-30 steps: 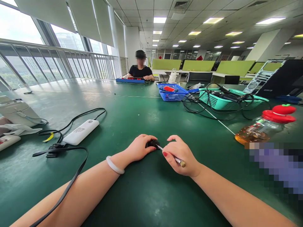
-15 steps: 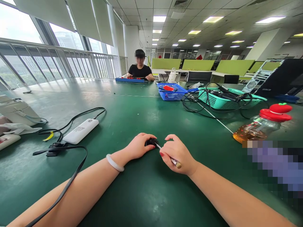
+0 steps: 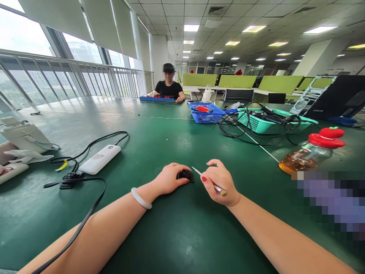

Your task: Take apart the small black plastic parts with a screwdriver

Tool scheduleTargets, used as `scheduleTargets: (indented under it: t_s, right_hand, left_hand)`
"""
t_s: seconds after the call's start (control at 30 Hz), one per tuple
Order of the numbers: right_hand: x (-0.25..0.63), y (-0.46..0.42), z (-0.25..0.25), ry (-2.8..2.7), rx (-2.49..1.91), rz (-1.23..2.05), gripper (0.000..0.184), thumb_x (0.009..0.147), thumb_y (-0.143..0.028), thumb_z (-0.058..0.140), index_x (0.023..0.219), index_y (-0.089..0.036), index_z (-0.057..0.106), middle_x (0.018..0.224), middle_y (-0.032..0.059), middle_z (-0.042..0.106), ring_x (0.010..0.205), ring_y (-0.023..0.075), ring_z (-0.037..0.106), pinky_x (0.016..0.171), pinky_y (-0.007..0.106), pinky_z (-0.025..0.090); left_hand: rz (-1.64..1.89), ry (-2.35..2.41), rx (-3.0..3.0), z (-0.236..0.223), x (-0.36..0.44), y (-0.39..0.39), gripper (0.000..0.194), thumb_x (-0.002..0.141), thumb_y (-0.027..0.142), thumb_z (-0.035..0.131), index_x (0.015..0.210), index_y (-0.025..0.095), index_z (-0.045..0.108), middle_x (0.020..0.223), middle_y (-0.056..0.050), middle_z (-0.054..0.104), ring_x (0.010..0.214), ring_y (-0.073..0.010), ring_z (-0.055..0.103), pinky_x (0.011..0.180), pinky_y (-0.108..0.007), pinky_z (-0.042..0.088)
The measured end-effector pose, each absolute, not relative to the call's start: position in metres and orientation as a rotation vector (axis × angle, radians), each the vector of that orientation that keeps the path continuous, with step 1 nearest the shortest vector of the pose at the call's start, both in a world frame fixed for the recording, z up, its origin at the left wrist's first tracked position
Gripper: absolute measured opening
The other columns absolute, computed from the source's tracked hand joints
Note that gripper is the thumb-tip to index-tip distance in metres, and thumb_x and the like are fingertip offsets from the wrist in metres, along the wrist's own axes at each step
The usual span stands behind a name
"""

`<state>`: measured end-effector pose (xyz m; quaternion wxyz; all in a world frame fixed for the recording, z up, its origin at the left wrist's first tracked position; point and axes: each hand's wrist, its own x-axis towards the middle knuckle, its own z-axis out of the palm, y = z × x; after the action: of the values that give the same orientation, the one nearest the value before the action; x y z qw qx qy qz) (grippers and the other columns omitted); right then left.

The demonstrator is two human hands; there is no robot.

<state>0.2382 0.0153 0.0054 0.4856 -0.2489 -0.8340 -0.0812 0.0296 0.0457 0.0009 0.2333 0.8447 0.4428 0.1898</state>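
Note:
My left hand [image 3: 170, 178] is closed around a small black block-like object [image 3: 186, 175] resting on the green table. The thumb lies along its near side and the fingers cover its far side, so part of it is hidden. My right hand [image 3: 219, 182] grips a slim silver pointed tool [image 3: 197, 171] with a tan butt end, its exact kind unclear. The point faces left towards the black object, a small gap away from it. My right index finger is bent and raised off the tool.
A white power bank [image 3: 100, 159] with a black cable [image 3: 98, 194] lies left; the cable crosses my left forearm. To the right stands a red-lidded jar [image 3: 319, 149]. Farther back are a blue basket [image 3: 207, 117] and a cable-filled green basket [image 3: 261, 126]. A person [image 3: 169, 88] sits opposite.
My right hand has drawn the tool's point back from the black object, to the right. More of the object shows beside my left hand. The view has shifted slightly.

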Motion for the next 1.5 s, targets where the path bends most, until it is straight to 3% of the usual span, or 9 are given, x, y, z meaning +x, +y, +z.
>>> scheduleTargets:
  t_s: [0.13, 0.23, 0.6, 0.8, 1.0, 1.13, 1.5]
  right_hand:
    - [0.238, 0.006, 0.01, -1.865, -0.74, 0.218, 0.045, 0.099, -0.027, 0.037, 0.056, -0.021, 0.047, 0.048, -0.0022, 0.048, 0.055, 0.0135, 0.049, 0.071, 0.033, 0.047]
    - [0.238, 0.006, 0.01, -1.783, -0.846, 0.41, 0.051, 0.1, -0.039, 0.037, 0.054, -0.021, 0.048, 0.051, 0.0003, 0.051, 0.059, 0.0148, 0.052, 0.056, 0.028, 0.042]
    - [0.239, 0.009, 0.006, -1.72, -0.884, 0.555, 0.054, 0.099, -0.05, 0.039, 0.055, -0.02, 0.051, 0.057, 0.0006, 0.051, 0.05, 0.0112, 0.042, 0.053, 0.029, 0.037]
    - [0.237, 0.01, 0.009, -1.868, -0.851, 0.418, 0.049, 0.102, -0.037, 0.034, 0.058, -0.021, 0.047, 0.053, -0.0012, 0.049, 0.053, 0.0123, 0.045, 0.065, 0.03, 0.045]
    - [0.221, -0.001, 0.016, -2.195, -0.653, -0.062, 0.033, 0.094, -0.018, 0.041, 0.061, -0.021, 0.044, 0.05, -0.0051, 0.047, 0.05, 0.0098, 0.036, 0.076, 0.032, 0.044]
    - [0.219, -0.002, 0.014, -2.199, -0.528, -0.261, 0.027, 0.092, -0.016, 0.043, 0.066, -0.021, 0.051, 0.053, -0.0041, 0.051, 0.051, 0.011, 0.039, 0.079, 0.033, 0.044]
    - [0.224, 0.004, 0.009, -2.229, -0.43, -0.393, 0.026, 0.09, -0.018, 0.044, 0.065, -0.021, 0.052, 0.053, -0.0044, 0.048, 0.052, 0.0118, 0.037, 0.082, 0.034, 0.045]
  left_hand:
    - [0.51, 1.22, 2.296, 0.001, 0.029, 0.047, 0.037, 0.083, 0.032, 0.067, 0.12, 0.027, 0.066, 0.119, -0.005, 0.069, 0.118, -0.0261, 0.057, 0.105, -0.042, 0.044]
    - [0.522, 1.196, 2.299, 0.0, 0.028, 0.048, 0.036, 0.083, 0.032, 0.067, 0.119, 0.027, 0.067, 0.119, -0.004, 0.069, 0.117, -0.0257, 0.058, 0.105, -0.041, 0.044]
    - [0.517, 1.187, 2.279, 0.0, 0.028, 0.049, 0.036, 0.083, 0.031, 0.068, 0.119, 0.029, 0.067, 0.118, -0.003, 0.069, 0.118, -0.0256, 0.056, 0.105, -0.04, 0.043]
    - [0.511, 1.196, 2.285, -0.001, 0.028, 0.05, 0.037, 0.083, 0.031, 0.068, 0.119, 0.027, 0.066, 0.12, -0.004, 0.069, 0.118, -0.0255, 0.057, 0.106, -0.041, 0.043]
    - [0.55, 1.198, 2.295, -0.001, 0.028, 0.05, 0.035, 0.082, 0.028, 0.067, 0.117, 0.026, 0.067, 0.116, -0.003, 0.072, 0.113, -0.024, 0.06, 0.103, -0.039, 0.046]
    - [0.549, 1.222, 2.304, 0.0, 0.028, 0.049, 0.035, 0.083, 0.027, 0.067, 0.117, 0.026, 0.067, 0.114, -0.003, 0.072, 0.112, -0.0239, 0.06, 0.101, -0.038, 0.047]
    - [0.568, 1.235, 2.328, -0.001, 0.029, 0.049, 0.035, 0.082, 0.027, 0.068, 0.117, 0.026, 0.067, 0.116, -0.002, 0.072, 0.113, -0.0236, 0.061, 0.103, -0.038, 0.047]
